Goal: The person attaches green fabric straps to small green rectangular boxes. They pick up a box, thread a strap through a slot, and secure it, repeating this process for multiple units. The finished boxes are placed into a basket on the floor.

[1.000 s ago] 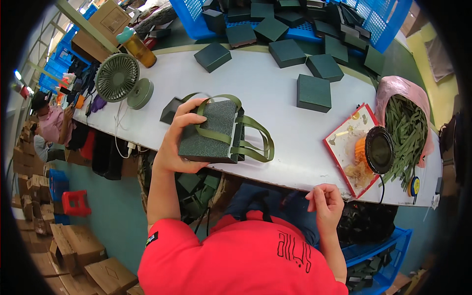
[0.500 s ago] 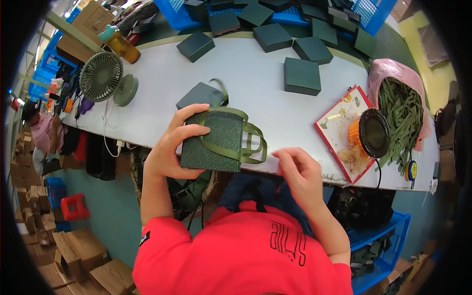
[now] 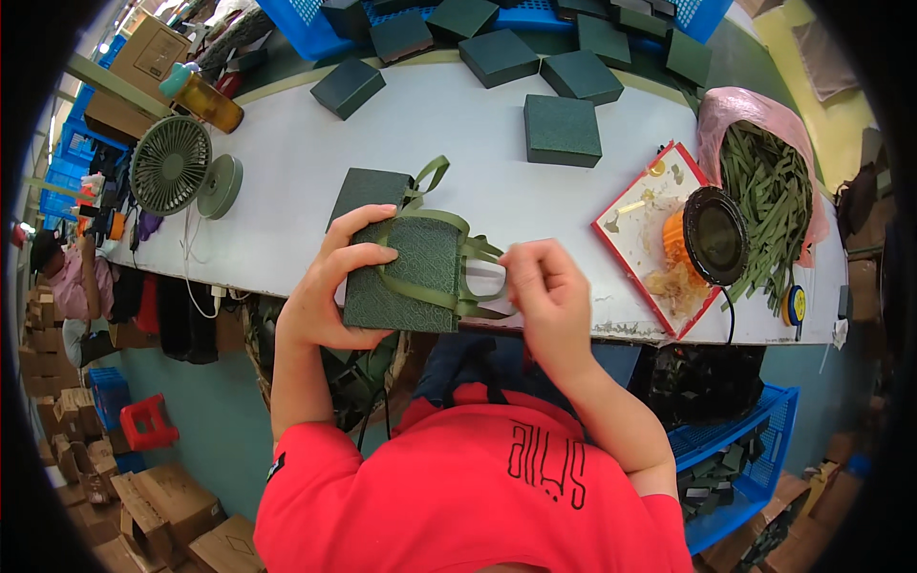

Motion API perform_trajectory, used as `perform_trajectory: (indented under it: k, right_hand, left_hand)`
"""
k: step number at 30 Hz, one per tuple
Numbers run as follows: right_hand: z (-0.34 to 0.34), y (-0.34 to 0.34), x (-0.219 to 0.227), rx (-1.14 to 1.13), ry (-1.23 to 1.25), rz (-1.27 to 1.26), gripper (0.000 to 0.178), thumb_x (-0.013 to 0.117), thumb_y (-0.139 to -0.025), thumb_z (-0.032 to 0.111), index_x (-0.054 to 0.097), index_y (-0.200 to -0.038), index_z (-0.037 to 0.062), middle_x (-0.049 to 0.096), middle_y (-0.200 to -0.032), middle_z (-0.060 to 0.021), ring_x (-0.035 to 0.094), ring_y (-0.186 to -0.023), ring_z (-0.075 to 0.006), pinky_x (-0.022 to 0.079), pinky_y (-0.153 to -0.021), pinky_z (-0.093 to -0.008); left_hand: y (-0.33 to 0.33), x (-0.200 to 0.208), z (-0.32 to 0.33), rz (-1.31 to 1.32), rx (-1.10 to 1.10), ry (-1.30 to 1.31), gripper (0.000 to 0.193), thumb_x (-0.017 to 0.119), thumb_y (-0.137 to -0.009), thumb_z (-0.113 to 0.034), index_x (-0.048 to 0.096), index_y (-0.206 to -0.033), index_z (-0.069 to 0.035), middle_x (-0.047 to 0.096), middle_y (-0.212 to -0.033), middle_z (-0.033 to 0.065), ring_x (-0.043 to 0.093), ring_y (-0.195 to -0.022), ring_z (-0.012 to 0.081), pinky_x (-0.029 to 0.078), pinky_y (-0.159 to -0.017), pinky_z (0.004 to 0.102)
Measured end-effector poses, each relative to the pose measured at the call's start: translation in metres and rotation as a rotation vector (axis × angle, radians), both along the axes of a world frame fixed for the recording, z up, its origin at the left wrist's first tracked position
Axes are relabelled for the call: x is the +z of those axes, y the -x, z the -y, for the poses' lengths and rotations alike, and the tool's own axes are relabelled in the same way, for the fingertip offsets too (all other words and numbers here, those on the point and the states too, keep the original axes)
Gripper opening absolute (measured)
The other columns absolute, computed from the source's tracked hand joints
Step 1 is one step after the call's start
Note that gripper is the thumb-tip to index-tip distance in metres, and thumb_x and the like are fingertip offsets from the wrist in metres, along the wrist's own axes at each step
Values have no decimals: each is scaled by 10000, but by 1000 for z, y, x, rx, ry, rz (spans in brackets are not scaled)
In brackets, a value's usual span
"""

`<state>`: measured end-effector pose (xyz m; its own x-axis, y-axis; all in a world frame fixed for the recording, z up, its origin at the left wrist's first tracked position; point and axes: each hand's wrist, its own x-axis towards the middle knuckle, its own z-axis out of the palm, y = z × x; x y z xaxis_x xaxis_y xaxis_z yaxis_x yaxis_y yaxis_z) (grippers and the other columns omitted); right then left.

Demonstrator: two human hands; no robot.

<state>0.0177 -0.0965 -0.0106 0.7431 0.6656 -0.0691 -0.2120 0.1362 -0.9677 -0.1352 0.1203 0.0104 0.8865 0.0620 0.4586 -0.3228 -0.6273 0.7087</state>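
Note:
My left hand [image 3: 334, 277] is wrapped round a small dark green patterned box [image 3: 406, 301], its fingers over the top and the thumb underneath. A green ribbon [image 3: 420, 286] crosses the box and loops out past its right side. At that loop my right hand [image 3: 549, 291] has thumb and forefinger pinched together on the ribbon, close to the table's front edge. Just beyond the held box, another dark green box [image 3: 368, 194] lies on the white table, with a ribbon loop [image 3: 435, 172] standing up at its right end.
Several dark green boxes [image 3: 562, 131] lie at the back, before a blue crate [image 3: 291, 29]. To the right are a red-edged tray [image 3: 626, 239], a black round dish [image 3: 716, 237] on an orange base, and a pink bag [image 3: 731, 105] of cut ribbons. A fan [image 3: 172, 164] stands left.
My right hand has moved left and up to the ribbon loop and pinches it. My left hand still holds the box. The whole view has shifted a little.

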Motion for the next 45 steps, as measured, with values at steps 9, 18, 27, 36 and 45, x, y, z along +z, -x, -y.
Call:
perform_trajectory:
  k: [9, 18, 27, 36, 45]
  right_hand:
    - [38, -12, -24, -102, 5, 70, 136, 568, -1046, 138, 640, -1075, 27, 671, -832, -32, 440, -577, -10, 341, -515, -177]
    - [51, -12, -52, -72, 83, 78, 125, 602, -1013, 89, 621, -1109, 12, 683, -850, -59, 442, -545, -22, 345, -480, -176]
    - [54, -16, -61, -75, 1, 76, 78, 586, -1024, 99, 599, -1018, 22, 648, -819, -66, 428, -540, -44, 328, -482, -195]
    - [52, -14, -63, -59, 61, 145, 153, 548, -1053, 138, 626, -1105, 18, 645, -830, -53, 410, -537, -36, 320, -482, -199]
    - [56, -19, -69, -28, 24, 196, 138, 533, -1057, 134, 608, -1077, 19, 615, -819, -48, 380, -503, -30, 281, -451, -196]
  left_hand:
    - [61, -19, -44, 18, 392, 44, 850, 869, -543, -212, 531, -1310, -69, 423, -1504, 219, 454, -1351, 325, 340, -1122, 441]
    - [223, 10, -59, 229, 833, 564, 995, 821, -649, -221, 328, -1498, -57, 517, -1365, 114, 542, -1252, 262, 435, -1078, 411]
    - [332, -113, -56, 149, 1049, 972, 562, 705, -799, -139, 567, -1330, -18, 651, -1273, 96, 611, -1201, 243, 450, -1074, 407]
    - [312, -273, -9, -187, 1404, 942, 593, 819, -757, -257, 570, -1251, -42, 633, -1000, 56, 573, -887, 172, 466, -781, 337]
    - [222, -280, -26, -799, 1701, 219, 691, 548, -937, -540, 381, -1526, -220, 399, -1509, 151, 414, -1347, 411, 352, -1007, 660]
